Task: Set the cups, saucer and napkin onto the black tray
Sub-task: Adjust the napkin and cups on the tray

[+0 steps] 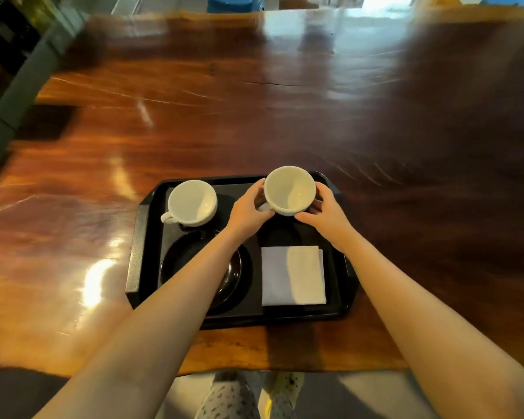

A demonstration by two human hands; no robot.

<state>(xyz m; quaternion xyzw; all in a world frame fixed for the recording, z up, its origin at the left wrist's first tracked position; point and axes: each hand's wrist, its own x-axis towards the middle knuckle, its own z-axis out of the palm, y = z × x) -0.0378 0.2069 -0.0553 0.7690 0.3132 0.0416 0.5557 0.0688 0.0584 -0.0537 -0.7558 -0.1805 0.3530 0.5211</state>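
A black tray [142, 246] lies on the wooden table near its front edge. One white cup [192, 203] stands at the tray's back left, handle toward the near left. A second white cup [290, 190] is at the tray's back right, gripped from both sides by my left hand [247, 211] and my right hand [325, 211]. Whether it rests on the tray or hovers just above it I cannot tell. A black saucer [176, 261] sits at the front left, partly hidden by my left forearm. A folded white napkin [293, 275] lies flat at the front right.
The glossy dark wooden table [254, 110] stretches far behind and to both sides of the tray. Its uneven front edge runs just below the tray. A dark patch [47, 122] marks the table's left edge. My legs show below the table.
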